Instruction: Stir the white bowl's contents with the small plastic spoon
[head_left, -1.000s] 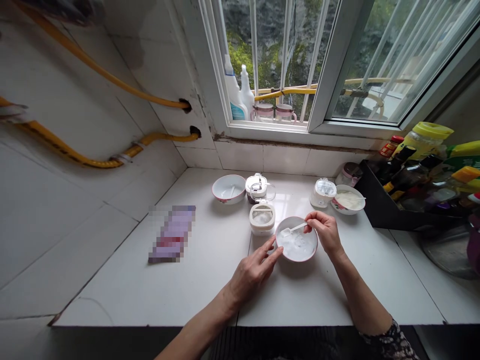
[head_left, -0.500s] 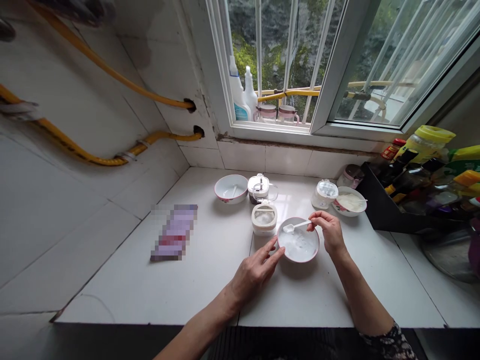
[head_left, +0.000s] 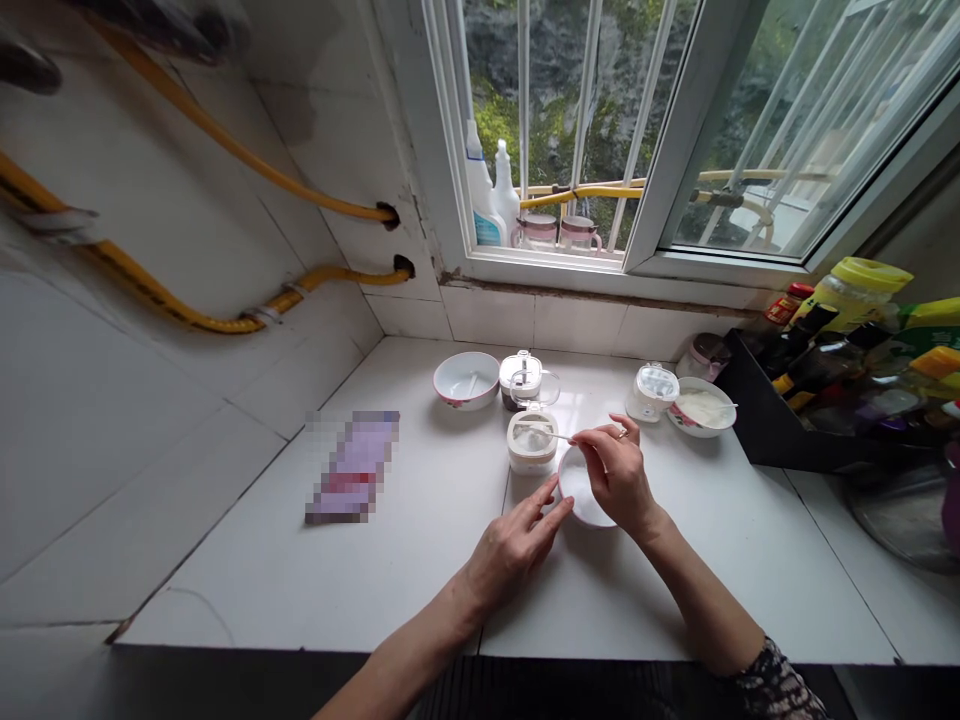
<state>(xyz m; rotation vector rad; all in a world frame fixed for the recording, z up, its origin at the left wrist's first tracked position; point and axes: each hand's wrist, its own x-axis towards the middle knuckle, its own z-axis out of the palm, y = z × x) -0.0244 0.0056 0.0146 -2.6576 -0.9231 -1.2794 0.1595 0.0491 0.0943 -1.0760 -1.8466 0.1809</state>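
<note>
My right hand (head_left: 621, 478) pinches the handle of a small white spoon (head_left: 556, 435). Its tip reaches into an open seasoning jar (head_left: 532, 463) holding white grains, and the scoop end cannot be made out clearly. Just below the jar is a pink-rimmed bowl (head_left: 583, 498) with white powder inside; my right hand hangs over it and hides its right side. Thumb and fingertips of my left hand (head_left: 511, 550) hold that bowl at its left edge. Behind the open jar stands another seasoning jar (head_left: 521, 375) with dark contents, its clear lid raised.
Back left, another bowl (head_left: 466, 383) has a white spoon in it. At right are a lidded jar (head_left: 651, 392) and a bowl of pale powder (head_left: 702, 410), beside a black bin (head_left: 795, 430) of bottles. A blurred purple packet (head_left: 354, 468) lies left on the counter (head_left: 300, 590).
My right hand has moved left from above the bowl, bringing the spoon into the open seasoning jar. My left hand stays at the bowl's edge. The view has shifted slightly.
</note>
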